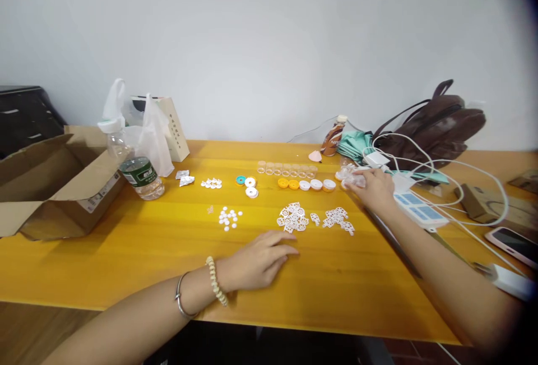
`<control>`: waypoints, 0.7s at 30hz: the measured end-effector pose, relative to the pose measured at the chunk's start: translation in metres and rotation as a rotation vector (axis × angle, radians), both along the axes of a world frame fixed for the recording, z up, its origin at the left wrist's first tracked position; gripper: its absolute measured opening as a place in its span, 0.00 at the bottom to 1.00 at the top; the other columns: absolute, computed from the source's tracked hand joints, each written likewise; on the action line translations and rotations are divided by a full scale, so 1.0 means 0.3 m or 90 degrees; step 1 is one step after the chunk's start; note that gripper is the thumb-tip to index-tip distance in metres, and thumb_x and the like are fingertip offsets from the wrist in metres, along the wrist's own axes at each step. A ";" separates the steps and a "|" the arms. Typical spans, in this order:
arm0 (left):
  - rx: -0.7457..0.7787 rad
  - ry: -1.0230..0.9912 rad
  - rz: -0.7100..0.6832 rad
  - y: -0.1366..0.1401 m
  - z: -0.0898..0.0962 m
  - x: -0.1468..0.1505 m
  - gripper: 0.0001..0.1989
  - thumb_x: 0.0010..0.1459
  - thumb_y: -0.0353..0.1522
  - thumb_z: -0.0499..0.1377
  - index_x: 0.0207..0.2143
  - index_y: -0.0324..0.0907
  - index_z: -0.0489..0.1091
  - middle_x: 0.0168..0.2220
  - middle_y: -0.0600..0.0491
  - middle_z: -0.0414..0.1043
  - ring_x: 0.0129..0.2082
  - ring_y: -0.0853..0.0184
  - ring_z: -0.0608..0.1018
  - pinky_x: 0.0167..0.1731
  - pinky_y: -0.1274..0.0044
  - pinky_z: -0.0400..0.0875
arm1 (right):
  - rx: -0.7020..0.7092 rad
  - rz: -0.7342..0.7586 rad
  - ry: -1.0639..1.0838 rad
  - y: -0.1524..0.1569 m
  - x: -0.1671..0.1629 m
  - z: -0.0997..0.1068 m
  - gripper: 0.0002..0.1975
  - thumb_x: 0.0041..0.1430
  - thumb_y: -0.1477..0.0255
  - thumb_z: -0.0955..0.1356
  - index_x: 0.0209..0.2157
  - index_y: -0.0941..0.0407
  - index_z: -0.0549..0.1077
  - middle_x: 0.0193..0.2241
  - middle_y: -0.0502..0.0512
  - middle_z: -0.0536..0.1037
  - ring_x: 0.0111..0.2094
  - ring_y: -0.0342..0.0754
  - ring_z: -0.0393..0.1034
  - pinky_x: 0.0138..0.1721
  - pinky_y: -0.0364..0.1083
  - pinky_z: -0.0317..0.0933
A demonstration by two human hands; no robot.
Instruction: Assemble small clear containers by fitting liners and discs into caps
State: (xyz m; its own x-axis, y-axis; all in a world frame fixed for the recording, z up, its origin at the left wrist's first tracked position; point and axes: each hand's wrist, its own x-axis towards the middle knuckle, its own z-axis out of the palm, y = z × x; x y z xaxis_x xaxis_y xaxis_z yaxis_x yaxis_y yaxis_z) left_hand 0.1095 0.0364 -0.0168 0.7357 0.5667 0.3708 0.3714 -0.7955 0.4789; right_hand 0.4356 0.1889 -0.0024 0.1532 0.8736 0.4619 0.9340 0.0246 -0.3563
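My left hand [264, 258] lies on the yellow wooden table with fingers stretched out, holding nothing. Just beyond it is a pile of white openwork plastic pieces [293, 218], with a smaller group [337, 219] to its right. My right hand [377, 191] reaches to the table's right side, its fingers closed on a crumpled clear plastic bag [349, 175]. Left of that hand runs a row of orange and white round caps [305, 185], with several clear little cups [287, 169] lined up behind. Small white discs [227, 218] are scattered left of centre, near teal and white rings [251, 183].
An open cardboard box [63, 185], a water bottle [140, 174] and a white plastic bag [153, 138] stand at left. On the right are a power strip [420, 209], tangled white cables, a brown leather bag [437, 126], a drink bottle [334, 136] and a phone [515, 244].
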 end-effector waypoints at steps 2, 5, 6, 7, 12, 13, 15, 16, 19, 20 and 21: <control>0.002 -0.008 0.015 -0.002 0.000 -0.001 0.16 0.59 0.25 0.48 0.49 0.39 0.65 0.54 0.43 0.60 0.55 0.62 0.63 0.54 0.67 0.61 | 0.007 -0.017 -0.025 0.010 -0.004 -0.015 0.17 0.48 0.65 0.68 0.40 0.57 0.71 0.46 0.67 0.64 0.47 0.61 0.52 0.44 0.54 0.45; 0.000 -0.012 0.023 -0.004 0.000 -0.001 0.15 0.59 0.26 0.49 0.49 0.40 0.65 0.56 0.43 0.58 0.56 0.62 0.62 0.55 0.66 0.60 | 0.007 -0.035 -0.048 0.020 0.002 -0.030 0.18 0.49 0.64 0.68 0.41 0.57 0.71 0.48 0.68 0.63 0.48 0.62 0.51 0.44 0.55 0.44; -0.001 -0.014 0.022 -0.004 0.000 -0.001 0.15 0.60 0.26 0.49 0.49 0.40 0.65 0.55 0.43 0.58 0.56 0.62 0.63 0.55 0.66 0.61 | 0.007 -0.039 -0.054 0.024 0.006 -0.032 0.18 0.49 0.64 0.67 0.41 0.57 0.71 0.48 0.68 0.63 0.48 0.62 0.50 0.44 0.55 0.44; -0.001 -0.016 0.019 -0.004 0.000 -0.001 0.15 0.60 0.26 0.49 0.49 0.40 0.65 0.55 0.43 0.59 0.56 0.62 0.63 0.55 0.66 0.61 | 0.007 -0.042 -0.059 0.029 0.010 -0.034 0.18 0.49 0.63 0.67 0.42 0.57 0.71 0.48 0.68 0.62 0.48 0.61 0.50 0.44 0.55 0.44; 0.009 -0.013 0.008 -0.005 0.004 0.003 0.15 0.60 0.26 0.49 0.48 0.40 0.65 0.54 0.43 0.60 0.55 0.61 0.64 0.53 0.65 0.63 | 0.015 -0.048 -0.073 0.048 0.023 -0.038 0.18 0.50 0.63 0.67 0.43 0.57 0.70 0.48 0.67 0.64 0.49 0.61 0.51 0.44 0.55 0.45; 0.015 -0.008 0.008 -0.006 0.005 0.004 0.15 0.60 0.26 0.49 0.48 0.40 0.65 0.54 0.43 0.60 0.54 0.61 0.64 0.53 0.65 0.63 | 0.019 -0.049 -0.072 0.050 0.023 -0.040 0.18 0.50 0.63 0.67 0.43 0.56 0.70 0.47 0.67 0.64 0.49 0.61 0.51 0.44 0.55 0.45; 0.027 0.004 0.007 -0.008 0.006 0.005 0.15 0.60 0.26 0.48 0.48 0.39 0.65 0.53 0.42 0.61 0.54 0.61 0.64 0.53 0.66 0.63 | 0.031 -0.056 -0.067 0.046 0.017 -0.042 0.20 0.49 0.63 0.67 0.44 0.57 0.68 0.47 0.68 0.64 0.48 0.61 0.52 0.44 0.55 0.45; 0.029 0.007 0.005 -0.010 0.007 0.006 0.15 0.60 0.27 0.48 0.48 0.39 0.65 0.53 0.42 0.61 0.54 0.61 0.64 0.53 0.66 0.63 | 0.037 -0.064 -0.064 0.039 0.009 -0.042 0.22 0.50 0.63 0.66 0.45 0.58 0.67 0.47 0.68 0.64 0.48 0.62 0.52 0.44 0.56 0.45; 0.025 0.000 0.001 -0.013 0.015 0.004 0.15 0.60 0.28 0.49 0.49 0.39 0.65 0.53 0.42 0.61 0.54 0.61 0.64 0.54 0.67 0.62 | 0.103 -0.062 -0.026 -0.001 -0.037 -0.026 0.23 0.51 0.61 0.65 0.46 0.59 0.64 0.46 0.69 0.63 0.48 0.62 0.52 0.45 0.57 0.46; 0.024 -0.005 0.001 -0.013 0.021 0.002 0.15 0.60 0.29 0.49 0.49 0.39 0.65 0.53 0.43 0.61 0.54 0.61 0.64 0.54 0.67 0.62 | 0.159 -0.027 0.018 -0.023 -0.060 -0.016 0.20 0.51 0.62 0.65 0.44 0.58 0.64 0.44 0.67 0.63 0.47 0.61 0.53 0.45 0.57 0.46; 0.025 -0.012 0.005 -0.011 0.030 -0.003 0.15 0.60 0.29 0.50 0.50 0.39 0.65 0.54 0.43 0.61 0.54 0.61 0.64 0.54 0.67 0.62 | 0.213 0.031 0.073 -0.047 -0.087 -0.003 0.17 0.51 0.63 0.64 0.40 0.58 0.64 0.41 0.65 0.65 0.45 0.60 0.54 0.45 0.57 0.47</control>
State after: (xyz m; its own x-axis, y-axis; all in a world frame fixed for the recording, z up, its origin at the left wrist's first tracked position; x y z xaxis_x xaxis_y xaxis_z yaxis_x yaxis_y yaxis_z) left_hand 0.1087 0.0333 -0.0078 0.7241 0.5576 0.4059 0.3693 -0.8105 0.4546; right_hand 0.4094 0.1748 -0.0033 0.1821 0.6850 0.7054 0.8830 0.2017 -0.4237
